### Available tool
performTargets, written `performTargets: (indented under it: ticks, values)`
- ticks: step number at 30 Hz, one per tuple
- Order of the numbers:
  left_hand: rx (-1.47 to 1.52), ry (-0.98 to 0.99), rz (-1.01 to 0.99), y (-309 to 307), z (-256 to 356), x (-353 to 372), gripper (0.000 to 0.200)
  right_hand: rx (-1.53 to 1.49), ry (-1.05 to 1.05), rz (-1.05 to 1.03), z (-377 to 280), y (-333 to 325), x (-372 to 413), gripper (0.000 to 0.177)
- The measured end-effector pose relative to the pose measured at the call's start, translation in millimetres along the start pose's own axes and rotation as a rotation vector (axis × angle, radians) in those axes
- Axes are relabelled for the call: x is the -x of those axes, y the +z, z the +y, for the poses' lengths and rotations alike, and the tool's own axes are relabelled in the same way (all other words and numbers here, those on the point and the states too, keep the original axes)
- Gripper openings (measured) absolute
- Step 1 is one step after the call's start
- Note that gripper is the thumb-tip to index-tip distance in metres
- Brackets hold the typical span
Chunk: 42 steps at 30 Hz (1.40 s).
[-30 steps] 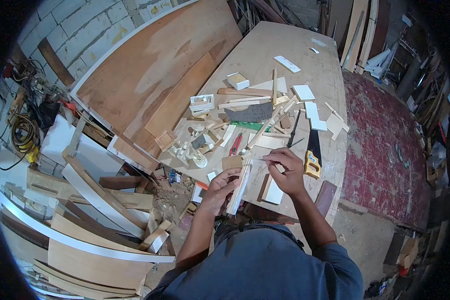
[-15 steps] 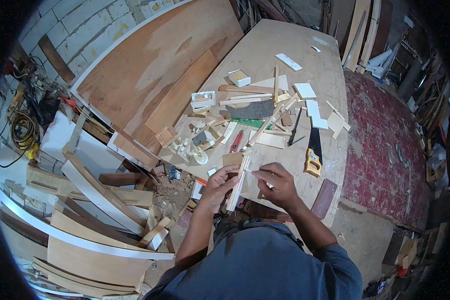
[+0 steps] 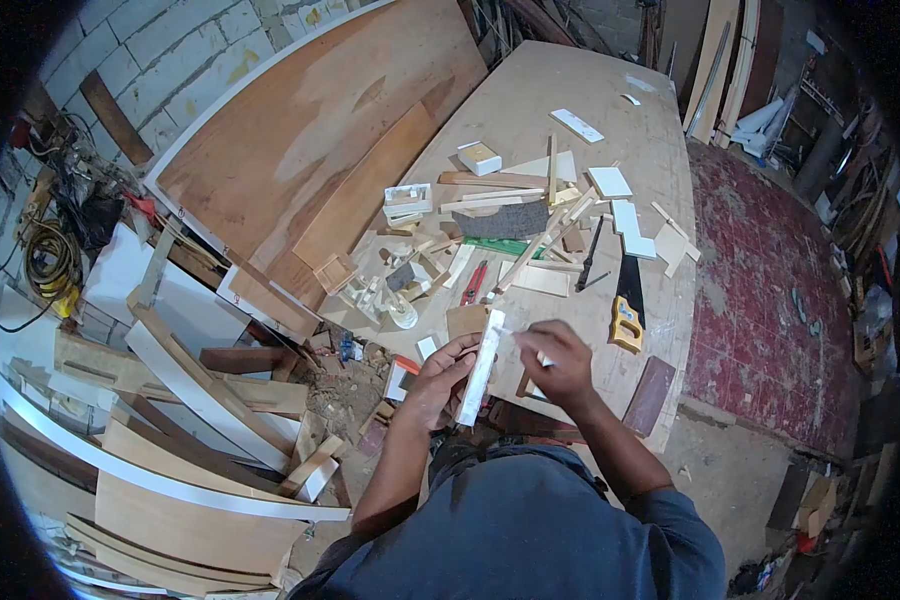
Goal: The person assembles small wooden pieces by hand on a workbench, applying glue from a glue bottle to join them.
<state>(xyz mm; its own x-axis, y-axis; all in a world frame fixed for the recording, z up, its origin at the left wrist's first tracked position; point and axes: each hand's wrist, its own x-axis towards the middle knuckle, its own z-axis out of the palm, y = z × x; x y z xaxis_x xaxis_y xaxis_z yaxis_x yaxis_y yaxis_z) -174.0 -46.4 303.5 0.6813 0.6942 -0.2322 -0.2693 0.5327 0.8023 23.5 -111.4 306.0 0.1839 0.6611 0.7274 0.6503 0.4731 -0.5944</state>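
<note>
My left hand [image 3: 442, 378] is closed around a short wood strip [image 3: 481, 368] held upright in front of my body. The face of the strip turned to me is white, perhaps coated. Just to its right, my right hand [image 3: 560, 362] has its fingers bent and pressed together near the strip's upper end. A small pale thing shows at those fingertips, too blurred to name. On the table beyond lie a red utility knife [image 3: 475, 284] and a small brown piece [image 3: 467, 320].
A handsaw [image 3: 626, 322] with a yellow handle lies on the right of the wooden table [image 3: 530, 90]. Wood offcuts, a grey abrasive-looking sheet [image 3: 505, 220] and white pieces cover its middle. A big plywood panel [image 3: 310, 130] leans at the left. Curved boards [image 3: 200, 400] are stacked lower left.
The strip has turned in my left hand, so a white face shows where grooved wood edges were visible. My right hand has shifted slightly right and its fingers are more curled.
</note>
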Motion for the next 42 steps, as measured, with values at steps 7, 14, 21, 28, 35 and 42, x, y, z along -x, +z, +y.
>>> performTargets:
  ticks: [7, 14, 21, 28, 35, 42]
  values:
    - [0.059, -0.016, 0.022, 0.5, -0.3, 3.6, 0.036, -0.035, -0.305, -0.118, -19.6, -5.1, 3.7, 0.026]
    - [0.029, -0.061, -0.057, -10.9, -4.6, 4.5, 0.045, 0.086, -0.274, -0.105, -10.4, -0.1, -3.2, 0.027]
    - [0.076, -0.026, 0.036, -7.6, -2.1, 1.1, 0.038, -0.095, -0.362, -0.279, -32.2, -6.2, -1.2, 0.030]
    - [0.047, -0.034, -0.044, -17.5, 4.9, 3.3, 0.037, 0.047, -0.249, -0.236, -22.7, 6.1, -5.1, 0.024]
    - [0.060, -0.020, -0.013, -13.7, 8.6, 8.5, 0.037, -0.001, -0.189, -0.180, -32.6, 7.7, -7.4, 0.025]
    - [0.058, -0.031, -0.035, -31.7, 1.2, 3.0, 0.038, -0.057, -0.156, -0.263, -32.4, 18.3, 1.6, 0.029]
